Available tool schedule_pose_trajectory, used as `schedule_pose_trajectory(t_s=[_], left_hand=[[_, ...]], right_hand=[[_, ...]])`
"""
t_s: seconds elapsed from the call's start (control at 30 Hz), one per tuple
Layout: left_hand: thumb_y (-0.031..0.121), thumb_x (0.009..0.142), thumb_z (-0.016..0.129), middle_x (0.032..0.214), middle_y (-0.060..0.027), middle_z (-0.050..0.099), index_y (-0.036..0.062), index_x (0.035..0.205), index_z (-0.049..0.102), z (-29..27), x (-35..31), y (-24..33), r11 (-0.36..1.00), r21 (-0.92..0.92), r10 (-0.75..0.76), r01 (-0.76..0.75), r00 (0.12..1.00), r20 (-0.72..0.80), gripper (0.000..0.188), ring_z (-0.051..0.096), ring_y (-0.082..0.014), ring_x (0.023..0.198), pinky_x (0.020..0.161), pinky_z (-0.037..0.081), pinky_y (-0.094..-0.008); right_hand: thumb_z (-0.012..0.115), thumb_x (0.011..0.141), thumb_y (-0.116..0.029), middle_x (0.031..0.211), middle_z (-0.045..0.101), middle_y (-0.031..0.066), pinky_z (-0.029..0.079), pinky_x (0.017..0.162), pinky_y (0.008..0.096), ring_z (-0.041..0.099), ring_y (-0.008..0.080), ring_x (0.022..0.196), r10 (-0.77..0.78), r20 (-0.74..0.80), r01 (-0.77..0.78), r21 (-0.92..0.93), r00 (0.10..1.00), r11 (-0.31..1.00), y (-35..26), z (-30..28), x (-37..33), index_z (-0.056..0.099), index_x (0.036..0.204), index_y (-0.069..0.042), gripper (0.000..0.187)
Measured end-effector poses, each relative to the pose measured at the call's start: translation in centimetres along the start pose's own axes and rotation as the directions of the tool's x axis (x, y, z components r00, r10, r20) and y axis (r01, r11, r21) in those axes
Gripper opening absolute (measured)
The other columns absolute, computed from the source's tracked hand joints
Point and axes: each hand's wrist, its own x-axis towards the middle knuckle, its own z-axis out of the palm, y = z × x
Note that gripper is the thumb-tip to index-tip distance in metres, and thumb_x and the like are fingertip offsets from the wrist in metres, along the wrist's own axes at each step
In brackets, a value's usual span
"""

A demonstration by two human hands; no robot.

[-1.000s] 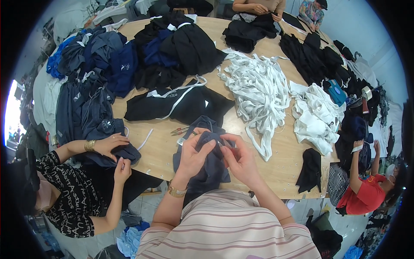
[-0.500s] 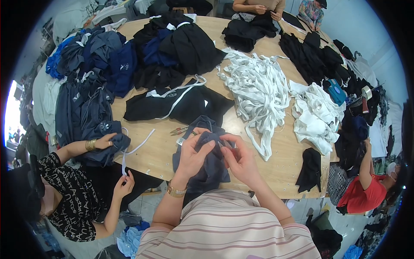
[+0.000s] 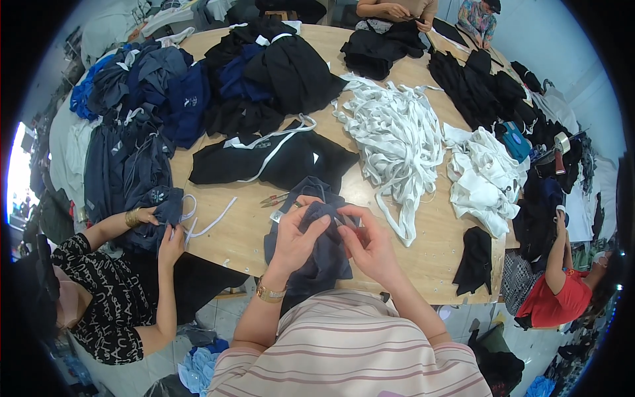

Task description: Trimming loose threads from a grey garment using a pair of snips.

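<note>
A dark grey-blue garment [image 3: 316, 268] lies bunched at the table's near edge, in front of my body. My left hand [image 3: 301, 233] is closed on a gathered fold of it, thumb on top. Close beside, my right hand [image 3: 366, 239] is pinched, thumb and forefinger nearly meeting at the raised fold. A small pale pointed tip shows at those fingers, too small to name for certain. Just beyond the garment, a pair of thread snips [image 3: 274, 198] rests on the wood. Farther off lies a black garment [image 3: 278, 159] with a white drawstring across it.
A heap of white tape [image 3: 397, 132] and white cloth pieces [image 3: 486, 175] lie to the right. Dark garment piles [image 3: 132, 162] fill the left. A co-worker's hands [image 3: 170, 245] work there on a dark garment with white cord. A black cloth piece [image 3: 475, 260] lies near the right edge.
My hands and the garment stay practically still. The left co-worker's lower hand has moved up to the dark garment. The co-worker at right has shifted an arm slightly.
</note>
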Motion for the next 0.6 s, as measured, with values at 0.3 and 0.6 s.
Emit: schedule_pose_trajectory(t_s=[0.3,0.6], left_hand=[[0.009,0.083,0.059,0.095,-0.0051,0.053,-0.0035,0.086,0.062,-0.02,0.07,-0.06,0.999,0.038,0.038,-0.038,0.999,0.004,0.013,0.047,-0.0131,0.088,0.075,0.039,-0.0243],[0.01,0.082,0.06,0.093,-0.0058,0.054,-0.0022,0.085,0.063,-0.17,0.14,-0.15,0.997,0.063,0.035,-0.036,0.999,0.014,0.013,0.047,-0.014,0.089,0.076,0.039,-0.0259]], right_hand=[[0.053,0.088,-0.003,0.058,0.053,-0.0002,0.035,0.045,0.0193,0.048,0.0047,0.05,-0.017,0.0,0.017,-0.026,1.0,1.0,0.2,-0.07,0.08,0.048,0.114,-0.005,0.026],[0.054,0.087,-0.003,0.058,0.052,-0.0002,0.034,0.045,0.0194,0.047,0.0044,0.049,-0.051,0.003,0.051,-0.055,0.999,0.997,0.42,-0.15,0.28,0.048,0.113,-0.005,0.026]])
